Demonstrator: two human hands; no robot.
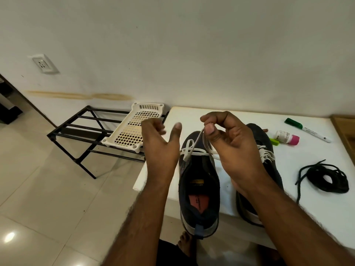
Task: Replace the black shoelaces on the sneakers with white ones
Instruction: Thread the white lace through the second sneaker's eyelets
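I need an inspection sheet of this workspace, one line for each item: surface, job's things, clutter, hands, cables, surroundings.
Surface: white table, against the wall.
Job's things: left sneaker with white lace being tied; right sneaker, partly hidden, also white-laced; black laces coiled on the table to the right.
Clutter: green marker, small bottle with pink cap, a green bit beside it.
Hands: right hand pinches the white lace; left hand is blurred and seems to hold nothing.
Cables: nothing seen.
Surroundings: black rack on the tiled floor, white basket on it, wall socket.
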